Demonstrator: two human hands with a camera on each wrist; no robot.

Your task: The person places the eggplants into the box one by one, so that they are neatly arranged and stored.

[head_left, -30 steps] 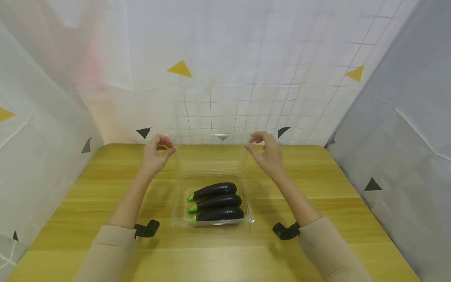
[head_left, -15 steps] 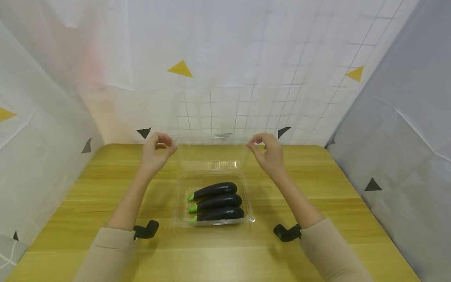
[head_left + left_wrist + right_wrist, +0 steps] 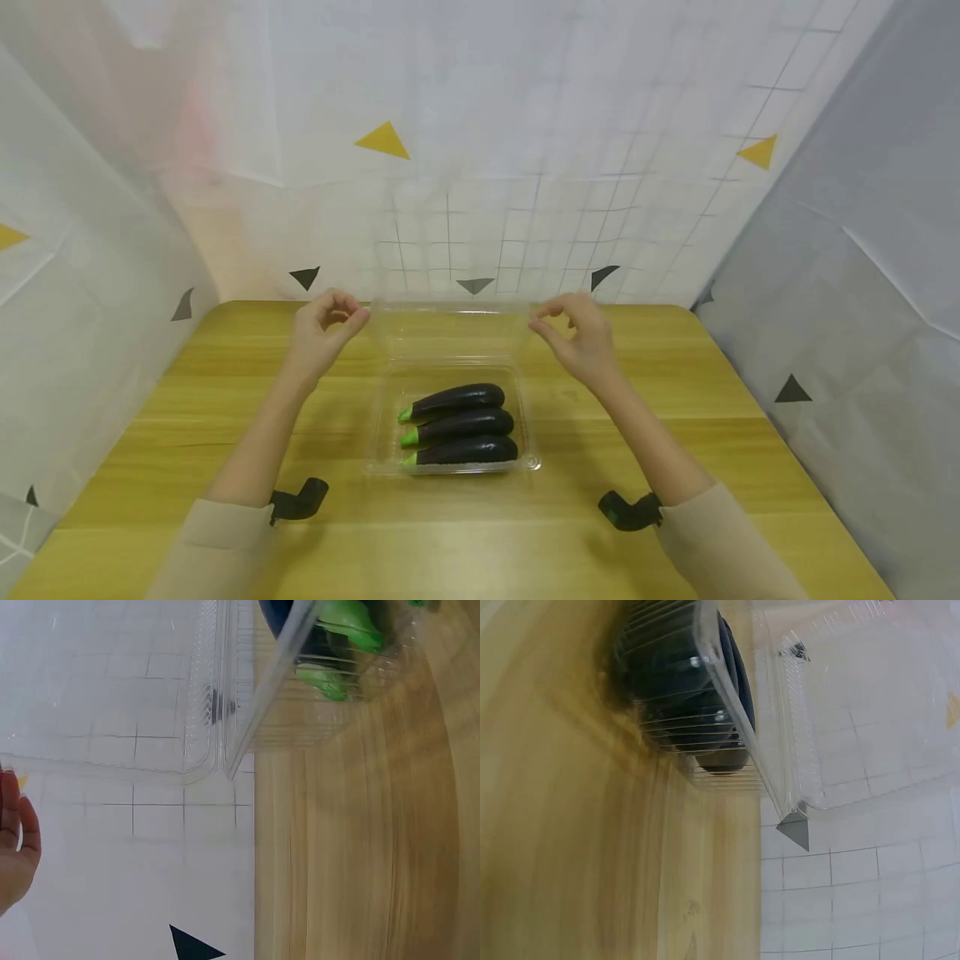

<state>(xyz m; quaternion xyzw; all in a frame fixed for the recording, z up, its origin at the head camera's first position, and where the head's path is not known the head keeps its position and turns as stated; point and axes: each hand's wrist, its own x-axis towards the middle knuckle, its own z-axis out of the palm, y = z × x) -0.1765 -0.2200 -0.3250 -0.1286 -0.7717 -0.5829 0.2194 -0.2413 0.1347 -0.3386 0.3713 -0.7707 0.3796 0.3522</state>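
Observation:
In the head view, a clear plastic clamshell container [image 3: 480, 469] sits on the table with its base holding three dark eggplants [image 3: 467, 427], green stems to the left. Its transparent lid [image 3: 450, 335] stands raised on the far-side hinge. My left hand [image 3: 318, 340] pinches the lid's upper left corner between thumb and fingers. At the opposite corner my right hand [image 3: 585, 342] pinches likewise. The left wrist view catches the left fingertips [image 3: 28, 814] right at the lid's edge and the green stems [image 3: 349, 622] through the base wall. Hardly any of the right hand appears in its own wrist view.
Wood-grain table [image 3: 480, 542] under everything, with white sheeting [image 3: 480, 108] hung close behind it and at both sides. Black wrist cameras [image 3: 300, 500] jut inward from both forearms, below beige sleeves.
The lid's upper edge has come lower in the head view, and both hands have moved slightly down and outward with it. The eggplants and the base stay put.

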